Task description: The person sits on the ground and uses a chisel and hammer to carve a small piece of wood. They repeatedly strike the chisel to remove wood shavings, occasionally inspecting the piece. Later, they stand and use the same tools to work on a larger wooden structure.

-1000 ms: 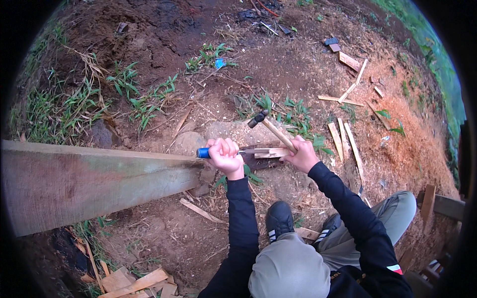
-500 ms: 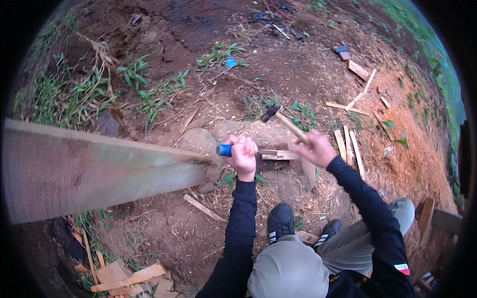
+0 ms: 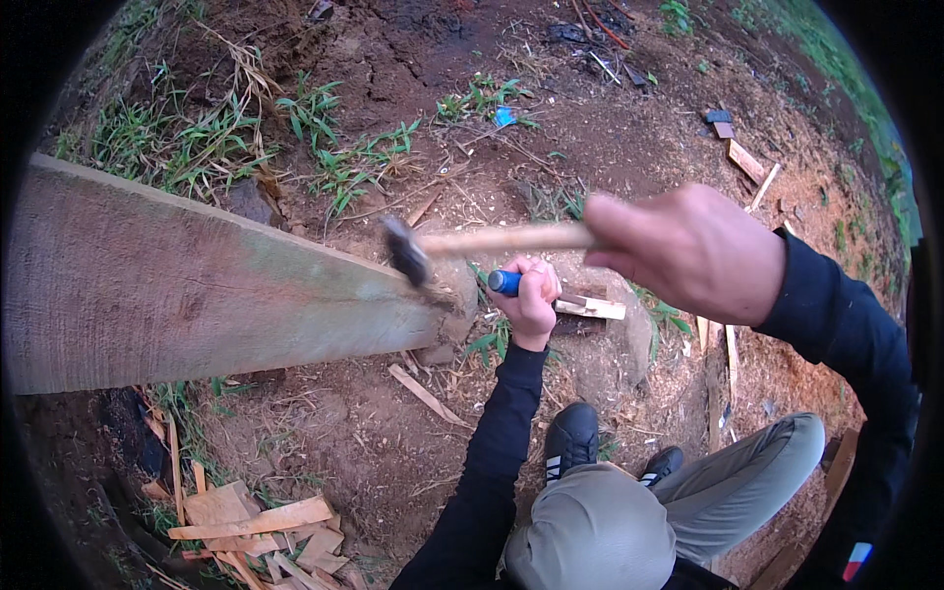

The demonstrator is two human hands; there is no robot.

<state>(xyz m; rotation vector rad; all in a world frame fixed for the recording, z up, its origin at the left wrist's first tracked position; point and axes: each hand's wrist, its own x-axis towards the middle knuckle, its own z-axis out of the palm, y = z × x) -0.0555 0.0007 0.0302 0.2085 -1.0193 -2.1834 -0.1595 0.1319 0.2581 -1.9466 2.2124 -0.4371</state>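
Note:
My right hand [image 3: 688, 254], closed round the wooden handle of a hammer [image 3: 501, 239], is raised close to the camera. The hammer's dark head is blurred and appears left of and above my left hand [image 3: 532, 307]. That hand makes a fist round a blue-handled chisel [image 3: 504, 283], its capped butt end pointing left. Past the fist, the chisel's blade lies along a short pale piece of wood [image 3: 602, 310]. Where the blade's tip meets the wood is too small to tell. The piece rests low over the ground, beside a stone [image 3: 637, 339].
A large weathered plank [image 3: 226, 295] juts in from the left, its end close to my left hand. Offcuts [image 3: 265, 526] lie heaped at the lower left. More wood strips [image 3: 731, 364] and sawdust lie at the right. My shoes [image 3: 572, 441] are just below the work.
My right hand has lifted the hammer up toward the camera, its head swinging left. My left hand still grips the chisel by the wood. The whole view has shifted slightly.

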